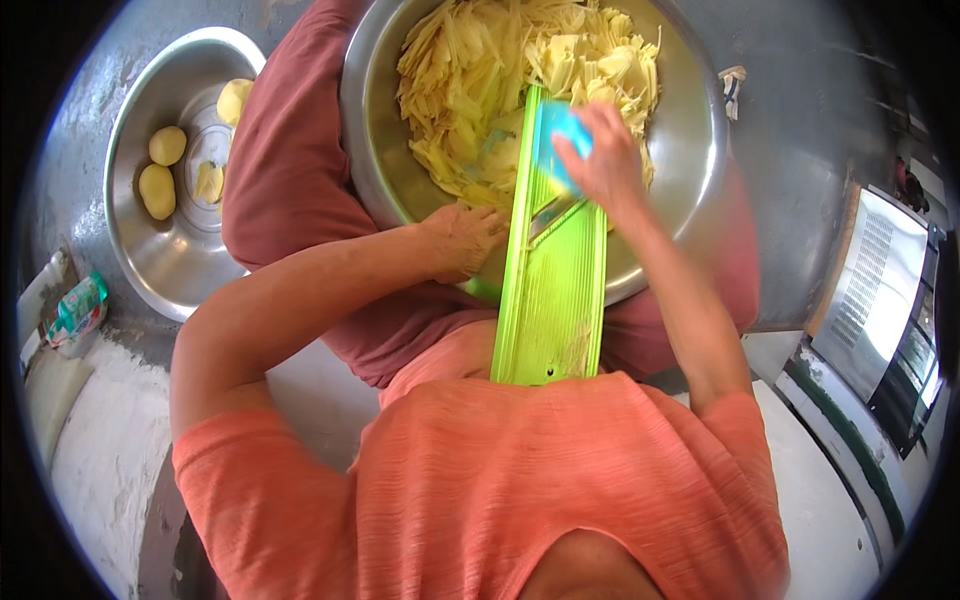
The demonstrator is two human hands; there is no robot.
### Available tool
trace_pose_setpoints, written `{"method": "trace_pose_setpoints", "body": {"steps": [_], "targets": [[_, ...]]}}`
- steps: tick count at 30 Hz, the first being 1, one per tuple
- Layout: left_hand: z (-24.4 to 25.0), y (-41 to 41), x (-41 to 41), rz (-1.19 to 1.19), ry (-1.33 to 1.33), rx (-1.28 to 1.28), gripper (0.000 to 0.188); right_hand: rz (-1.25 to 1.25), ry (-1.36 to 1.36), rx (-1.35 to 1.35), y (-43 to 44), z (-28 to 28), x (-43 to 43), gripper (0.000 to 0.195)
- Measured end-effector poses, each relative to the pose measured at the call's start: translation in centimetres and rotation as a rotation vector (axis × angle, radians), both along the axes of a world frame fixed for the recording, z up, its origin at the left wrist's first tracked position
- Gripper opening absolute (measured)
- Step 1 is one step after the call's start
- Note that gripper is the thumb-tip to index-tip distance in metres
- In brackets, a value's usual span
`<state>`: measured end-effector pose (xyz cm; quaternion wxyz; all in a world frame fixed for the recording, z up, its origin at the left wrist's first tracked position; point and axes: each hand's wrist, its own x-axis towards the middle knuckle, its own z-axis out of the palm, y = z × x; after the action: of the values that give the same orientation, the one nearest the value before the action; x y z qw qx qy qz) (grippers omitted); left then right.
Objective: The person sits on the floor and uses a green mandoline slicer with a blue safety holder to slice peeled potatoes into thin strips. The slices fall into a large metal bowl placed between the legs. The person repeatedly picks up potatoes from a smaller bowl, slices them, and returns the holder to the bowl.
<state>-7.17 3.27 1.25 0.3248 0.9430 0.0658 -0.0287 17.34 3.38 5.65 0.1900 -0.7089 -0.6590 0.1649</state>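
A green plastic mandoline slicer [551, 300] runs from my belly into a large steel bowl [686, 142], its metal blade [555, 219] set slantwise. My right hand [606, 154] grips a blue food holder [559, 142], blurred, on the slicer's far part; what is under the holder is hidden. My left hand [466, 238] lies at the slicer's left edge over the bowl's near rim, its fingertips partly hidden, so its grip is unclear. Pale yellow shreds [457, 82] are heaped in the bowl beyond both hands.
At the left, a second steel basin [124, 225] holds several peeled potatoes [157, 192] and a cut piece [209, 182]. A green-and-clear plastic package [79, 307] lies below it. A small cloth-like scrap [732, 91] is on the floor right of the bowl. A metal vented panel [874, 285] stands far right.
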Motion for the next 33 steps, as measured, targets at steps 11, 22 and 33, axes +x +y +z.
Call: {"method": "trace_pose_setpoints", "body": {"steps": [11, 22, 33], "targets": [[-7.9, -3.0, 11.6, -0.184, -0.297, 0.506, 0.047, -0.041, -0.147, 0.203, 0.1, -0.7, -0.5, 0.034], [-9.5, -2.6, 13.6, -0.077, -0.270, 0.687, 0.048, 0.131, 0.001, 0.108, -6.3, 5.3, -3.9, 0.038], [-6.2, 3.7, 9.0, -0.210, 0.021, 0.864, 0.050, 0.198, 0.076, 0.046, -9.1, 7.8, -4.1, 0.040]]}}
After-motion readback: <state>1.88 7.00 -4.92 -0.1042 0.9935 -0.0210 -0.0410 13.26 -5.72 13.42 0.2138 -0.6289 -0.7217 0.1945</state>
